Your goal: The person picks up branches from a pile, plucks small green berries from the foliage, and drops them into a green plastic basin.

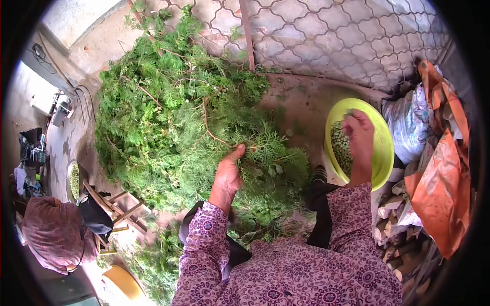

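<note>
My left hand [228, 176] is closed around a leafy green conifer branch [212, 135], thumb pressed on its stem. Flat, feathery sprays spread out beyond the fingers. Over the yellow-green tub [380, 153], my right hand [360, 130] has its fingers curled together, somewhat blurred; whatever they may hold cannot be made out. Inside the tub lie small round green pieces [339, 148], like cones or berries. A big heap of cut green branches [148, 122] fills the floor in front of me, and the held branch lies against it.
A wire mesh fence [316, 41] runs behind the heap. White sacks [407, 122], an orange sheet [443, 196] and stacked firewood [403, 252] stand on the right. To the left, another person [56, 234] sits near a wooden frame [125, 211] and a yellow container [122, 283].
</note>
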A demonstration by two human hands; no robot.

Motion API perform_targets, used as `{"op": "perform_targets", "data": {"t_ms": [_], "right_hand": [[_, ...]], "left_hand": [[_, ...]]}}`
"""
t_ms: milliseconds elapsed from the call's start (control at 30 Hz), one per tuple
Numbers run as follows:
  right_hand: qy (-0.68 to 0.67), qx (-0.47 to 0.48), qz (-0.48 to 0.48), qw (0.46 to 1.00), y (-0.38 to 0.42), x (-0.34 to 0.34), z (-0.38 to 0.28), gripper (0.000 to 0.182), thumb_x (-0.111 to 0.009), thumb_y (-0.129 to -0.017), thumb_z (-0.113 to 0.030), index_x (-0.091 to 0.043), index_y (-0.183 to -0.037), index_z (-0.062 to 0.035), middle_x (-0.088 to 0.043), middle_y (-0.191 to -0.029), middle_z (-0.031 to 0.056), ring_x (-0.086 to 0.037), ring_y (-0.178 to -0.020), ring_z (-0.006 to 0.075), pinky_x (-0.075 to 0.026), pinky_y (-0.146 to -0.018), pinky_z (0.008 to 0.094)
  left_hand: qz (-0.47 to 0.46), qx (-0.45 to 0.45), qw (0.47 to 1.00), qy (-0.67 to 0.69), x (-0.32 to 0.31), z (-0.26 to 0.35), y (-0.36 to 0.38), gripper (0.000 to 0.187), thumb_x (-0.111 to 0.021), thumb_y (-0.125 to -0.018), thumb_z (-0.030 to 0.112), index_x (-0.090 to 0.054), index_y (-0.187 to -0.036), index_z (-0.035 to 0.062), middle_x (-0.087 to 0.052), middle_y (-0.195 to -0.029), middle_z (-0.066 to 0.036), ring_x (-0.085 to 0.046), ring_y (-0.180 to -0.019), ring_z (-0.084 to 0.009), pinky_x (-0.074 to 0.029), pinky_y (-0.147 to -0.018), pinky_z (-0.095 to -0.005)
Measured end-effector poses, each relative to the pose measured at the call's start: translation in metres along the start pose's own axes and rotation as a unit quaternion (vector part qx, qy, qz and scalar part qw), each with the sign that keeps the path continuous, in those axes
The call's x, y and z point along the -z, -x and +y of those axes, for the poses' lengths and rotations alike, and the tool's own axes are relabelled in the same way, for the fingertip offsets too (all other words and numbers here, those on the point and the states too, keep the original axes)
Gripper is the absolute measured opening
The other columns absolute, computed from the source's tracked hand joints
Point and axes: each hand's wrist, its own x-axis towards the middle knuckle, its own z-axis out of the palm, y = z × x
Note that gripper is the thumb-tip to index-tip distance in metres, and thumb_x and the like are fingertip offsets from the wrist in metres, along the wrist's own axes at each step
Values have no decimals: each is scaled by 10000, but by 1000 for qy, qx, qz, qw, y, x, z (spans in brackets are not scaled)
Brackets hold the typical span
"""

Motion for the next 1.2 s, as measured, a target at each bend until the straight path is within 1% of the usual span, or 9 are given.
{"op": "perform_targets", "data": {"t_ms": [67, 200, 333, 400, 467, 567, 767, 1100, 1200], "right_hand": [[332, 255, 201, 886, -15, 28, 10, 222, -584, -763, -73, -564, -973, -4, -587, -792, 72, -538, -666, 106, -445, -609, 215], [381, 137, 169, 898, -2, 22, 3, 263, -594, -746, -74, -556, -992, 13, -583, -845, 74, -537, -746, 108, -437, -671, 217], [241, 77, -123, 960, 31, -39, 10, 240, -637, -715, -112, -573, -913, 7, -575, -807, 36, -527, -731, 86, -436, -647, 227], [310, 45, -218, 924, 51, -65, 13, 241, -646, -700, -125, -582, -903, -12, -574, -769, 40, -538, -717, 94, -437, -645, 233], [361, 123, -267, 885, 64, -83, 25, 256, -673, -669, -153, -577, -871, -30, -558, -748, 67, -556, -684, 163, -443, -621, 279], [442, 197, -254, 837, 75, -98, 38, 277, -696, -633, -192, -561, -824, -44, -528, -749, 98, -546, -691, 250, -435, -604, 341], [496, 265, -232, 793, 72, -106, 44, 233, -673, -644, -184, -532, -776, -52, -504, -751, 94, -519, -710, 278, -409, -604, 385], [485, 258, -231, 803, 64, -97, 44, 147, -636, -672, -129, -540, -743, -44, -511, -695, 120, -522, -698, 308, -416, -604, 368], [419, 163, -319, 834, 57, -92, 32, 143, -614, -721, -146, -537, -705, -27, -534, -663, 88, -540, -640, 259, -418, -582, 333]], "left_hand": [[-2, -2, 1000, 28, 0, 3, -3, 297, -524, -848, 175, -496, -1096, 13, -556, -1038, -116, -560, -905, -236, -487, -768, -391], [-14, -13, 999, 51, 2, 6, -9, 261, -499, -862, 197, -516, -1067, 36, -584, -999, -111, -579, -885, -242, -494, -749, -405], [-4, -22, 999, 45, -4, 5, -8, 264, -487, -869, 209, -511, -1081, 52, -571, -1034, -110, -556, -930, -255, -469, -786, -422], [-5, -25, 999, 47, -7, 4, -6, 275, -483, -874, 216, -506, -1087, 44, -560, -1048, -108, -544, -932, -250, -456, -805, -410], [-5, -28, 998, 51, -6, 2, -8, 286, -479, -878, 224, -502, -1093, 36, -549, -1061, -105, -532, -935, -245, -443, -824, -398], [-18, -6, 998, 67, 2, -3, -15, 284, -489, -868, 227, -506, -1086, 46, -566, -1041, -125, -548, -941, -264, -452, -820, -424], [-36, 2, 997, 67, 0, -2, -7, 282, -514, -861, 236, -506, -1076, 54, -562, -1026, -99, -547, -911, -245, -470, -783, -403], [-51, 85, 994, -47, 8, -16, -1, 297, -620, -799, 211, -549, -1029, 37, -589, -961, -79, -565, -848, -204, -458, -741, -364], [-29, 89, 993, -73, 4, -7, 10, 285, -616, -803, 227, -565, -1001, 28, -593, -963, -73, -551, -876, -193, -428, -783, -358]]}}
